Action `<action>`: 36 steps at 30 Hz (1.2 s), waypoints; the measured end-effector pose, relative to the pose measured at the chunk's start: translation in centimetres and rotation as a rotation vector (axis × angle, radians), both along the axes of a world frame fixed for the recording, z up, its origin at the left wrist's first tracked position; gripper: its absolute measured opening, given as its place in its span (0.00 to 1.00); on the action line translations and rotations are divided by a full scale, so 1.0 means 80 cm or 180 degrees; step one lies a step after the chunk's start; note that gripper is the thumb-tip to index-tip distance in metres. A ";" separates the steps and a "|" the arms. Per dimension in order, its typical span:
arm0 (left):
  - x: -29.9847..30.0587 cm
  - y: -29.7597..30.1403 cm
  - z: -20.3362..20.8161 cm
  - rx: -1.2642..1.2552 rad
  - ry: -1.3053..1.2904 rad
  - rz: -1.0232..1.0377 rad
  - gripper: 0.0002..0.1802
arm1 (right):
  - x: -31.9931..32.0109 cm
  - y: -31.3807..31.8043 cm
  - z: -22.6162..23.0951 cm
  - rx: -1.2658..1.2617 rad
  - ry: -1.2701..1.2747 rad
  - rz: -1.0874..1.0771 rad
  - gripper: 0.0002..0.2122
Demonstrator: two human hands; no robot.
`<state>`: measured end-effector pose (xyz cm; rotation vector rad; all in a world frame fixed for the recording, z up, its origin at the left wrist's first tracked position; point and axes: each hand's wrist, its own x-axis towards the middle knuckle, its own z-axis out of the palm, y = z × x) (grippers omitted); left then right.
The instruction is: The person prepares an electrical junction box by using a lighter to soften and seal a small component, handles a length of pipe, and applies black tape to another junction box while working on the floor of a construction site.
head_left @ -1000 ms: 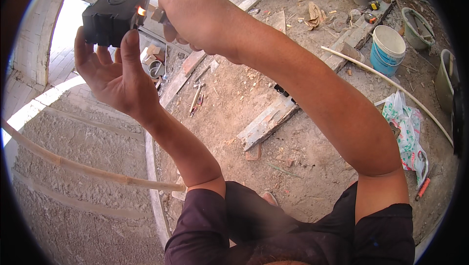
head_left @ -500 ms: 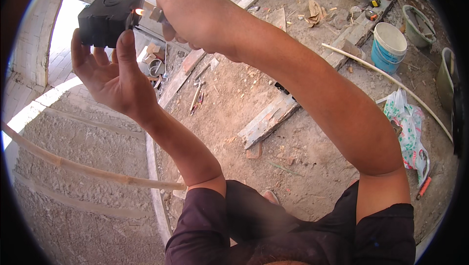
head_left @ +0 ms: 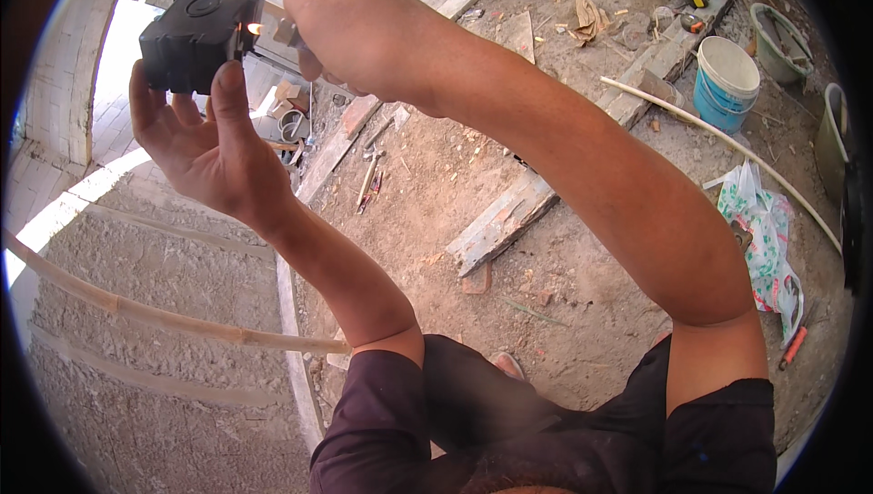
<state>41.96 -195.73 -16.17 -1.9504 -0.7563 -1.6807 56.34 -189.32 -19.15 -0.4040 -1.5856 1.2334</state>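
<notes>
Up at the far left, my left hand (head_left: 211, 153) grips a black square plastic box (head_left: 202, 35) from below. Its thumb presses the near side and the fingers lie along the left and underside. A raised ring marks the upper face of the box. My right hand (head_left: 359, 35) is closed round a lighter (head_left: 285, 33), with only its metal tip showing. Between that tip and the box's right side burns a small orange flame (head_left: 255, 29), touching or very close to the box. Most of the lighter is hidden by my fingers.
A rough cement wall with a bamboo pole (head_left: 182, 319) lies to my left. On the dirt floor are a plank (head_left: 505, 226), a hammer (head_left: 368, 177), a white-and-blue bucket (head_left: 725, 85), a plastic bag (head_left: 762, 230) and a long pale pipe (head_left: 718, 137). Several grey tubs (head_left: 780, 44) stand far right.
Both hands, with the box and the lighter, have shifted slightly left and down in the picture. The flame is still at the box's right side.
</notes>
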 end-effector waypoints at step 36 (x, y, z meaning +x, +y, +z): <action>0.012 -0.001 -0.002 0.0176 0.0098 0.0150 0.34 | 0.014 -0.009 0.009 0.0283 -0.0278 -0.0195 0.21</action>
